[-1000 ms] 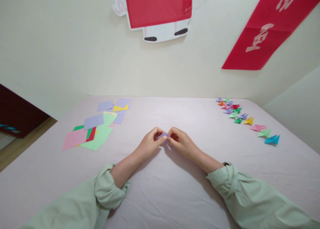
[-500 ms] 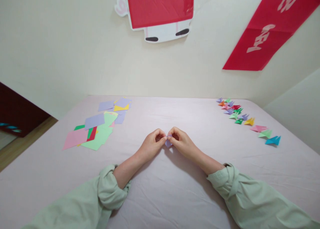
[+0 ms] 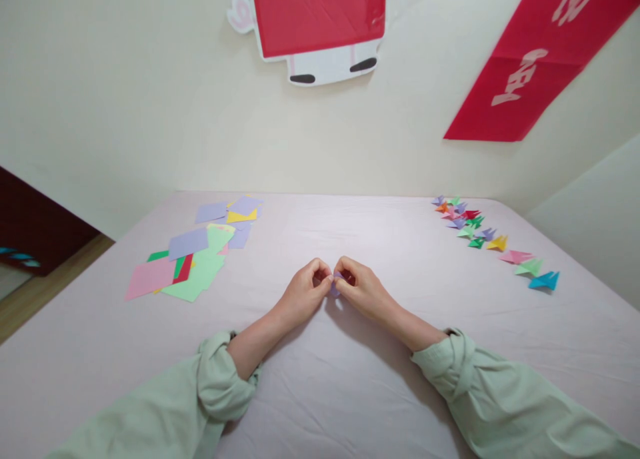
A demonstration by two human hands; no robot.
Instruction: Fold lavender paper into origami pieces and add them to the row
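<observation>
My left hand [image 3: 303, 292] and my right hand [image 3: 363, 289] meet at the middle of the pale pink table [image 3: 320, 392]. Both pinch a small folded piece of lilac paper [image 3: 336, 284], which is mostly hidden between the fingertips. The fingers of both hands are curled closed around it. My forearms in pale green sleeves rest on the table.
A loose spread of flat coloured paper squares [image 3: 193, 255] lies at the left of the table. A row of several small folded paper shapes [image 3: 493, 242] runs along the right side. A wall with red hangings stands behind the table's far edge.
The lilac paper has been pressed smaller between my fingertips, and less of it shows now. Both hands have stayed in the same spot.
</observation>
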